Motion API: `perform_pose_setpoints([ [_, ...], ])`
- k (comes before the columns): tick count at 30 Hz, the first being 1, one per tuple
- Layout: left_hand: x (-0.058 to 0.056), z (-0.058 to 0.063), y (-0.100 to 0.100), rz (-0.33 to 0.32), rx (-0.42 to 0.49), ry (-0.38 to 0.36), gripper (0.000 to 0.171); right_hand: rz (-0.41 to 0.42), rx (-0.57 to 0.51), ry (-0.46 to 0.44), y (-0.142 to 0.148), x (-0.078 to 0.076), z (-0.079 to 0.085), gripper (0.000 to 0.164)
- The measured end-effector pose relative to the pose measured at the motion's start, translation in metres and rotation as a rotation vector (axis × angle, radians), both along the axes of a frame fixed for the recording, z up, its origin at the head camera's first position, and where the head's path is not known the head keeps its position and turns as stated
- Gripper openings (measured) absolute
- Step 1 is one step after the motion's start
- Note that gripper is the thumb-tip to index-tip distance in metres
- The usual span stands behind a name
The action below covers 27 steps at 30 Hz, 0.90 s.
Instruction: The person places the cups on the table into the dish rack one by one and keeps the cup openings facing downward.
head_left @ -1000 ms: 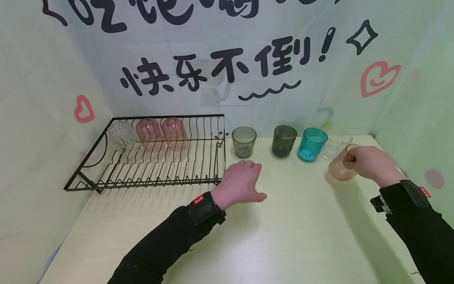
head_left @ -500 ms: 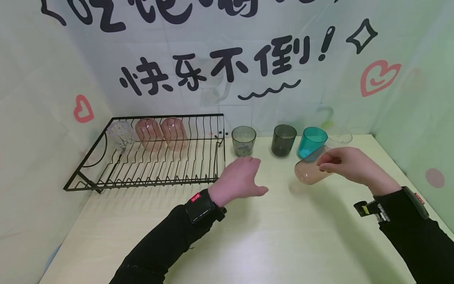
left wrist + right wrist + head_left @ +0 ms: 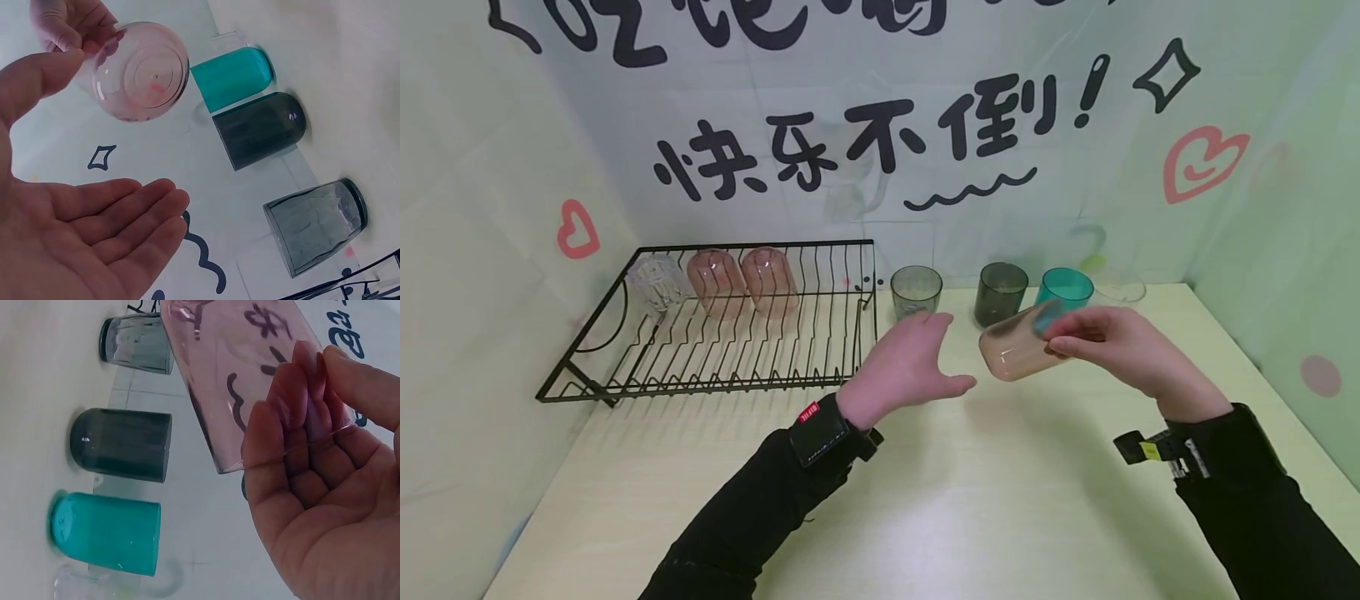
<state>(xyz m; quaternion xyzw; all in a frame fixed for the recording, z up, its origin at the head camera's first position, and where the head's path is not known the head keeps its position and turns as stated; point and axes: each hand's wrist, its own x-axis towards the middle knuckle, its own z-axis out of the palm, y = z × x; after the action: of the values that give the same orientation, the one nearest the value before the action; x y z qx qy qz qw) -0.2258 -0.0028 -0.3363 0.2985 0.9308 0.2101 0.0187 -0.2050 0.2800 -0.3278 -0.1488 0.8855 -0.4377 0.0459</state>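
My right hand (image 3: pixel 1123 354) pinches a clear pink glass (image 3: pixel 1011 350) near its rim, thumb on one side and fingers on the other. The glass is held above the table, tipped on its side with its base towards my left hand (image 3: pixel 898 362). That hand is held out with fingers extended and thumb spread, nothing in it. In the left wrist view the round base of the pink glass faces the camera, a gap away from my left fingers (image 3: pixel 144 212). Through the glass wall, the right wrist view shows several right fingertips (image 3: pixel 290 394).
Along the back wall stand a grey glass (image 3: pixel 916 290), a dark grey glass (image 3: pixel 1002 293), a teal glass (image 3: pixel 1067 285) and a clear glass (image 3: pixel 1123 287), partly hidden. At left, a black wire rack (image 3: pixel 737 385) holds two upturned pink glasses (image 3: pixel 769 283) and a clear one (image 3: pixel 657 283).
My right hand has brought the pink glass leftwards from beside the clear glass, lifting it and tipping it from nearly upright onto its side. My left hand has shifted slightly, staying spread.
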Motion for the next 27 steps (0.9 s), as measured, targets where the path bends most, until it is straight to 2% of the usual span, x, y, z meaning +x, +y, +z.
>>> perform_pose_setpoints([
  [7, -0.002, -0.003, 0.005, 0.014, 0.079, -0.019, 0.084, -0.006, -0.147, -0.046, -0.004, -0.001, -0.009, 0.029],
  [14, -0.007, -0.010, 0.009, 0.017, 0.136, -0.042, 0.078, 0.059, -0.299, -0.037, -0.012, -0.007, -0.019, 0.027],
  [20, -0.010, -0.013, 0.010, -0.006, 0.275, -0.147, 0.056, 0.068, -0.347, -0.059, -0.017, -0.008, -0.024, 0.024],
  [23, -0.012, -0.014, 0.009, -0.009, 0.312, -0.188, 0.054, 0.072, -0.375, -0.079, -0.019, -0.009, -0.027, 0.019],
  [27, -0.013, -0.014, 0.008, 0.019, 0.335, -0.226, 0.056, 0.079, -0.409, -0.103, -0.024, -0.011, -0.031, 0.014],
])
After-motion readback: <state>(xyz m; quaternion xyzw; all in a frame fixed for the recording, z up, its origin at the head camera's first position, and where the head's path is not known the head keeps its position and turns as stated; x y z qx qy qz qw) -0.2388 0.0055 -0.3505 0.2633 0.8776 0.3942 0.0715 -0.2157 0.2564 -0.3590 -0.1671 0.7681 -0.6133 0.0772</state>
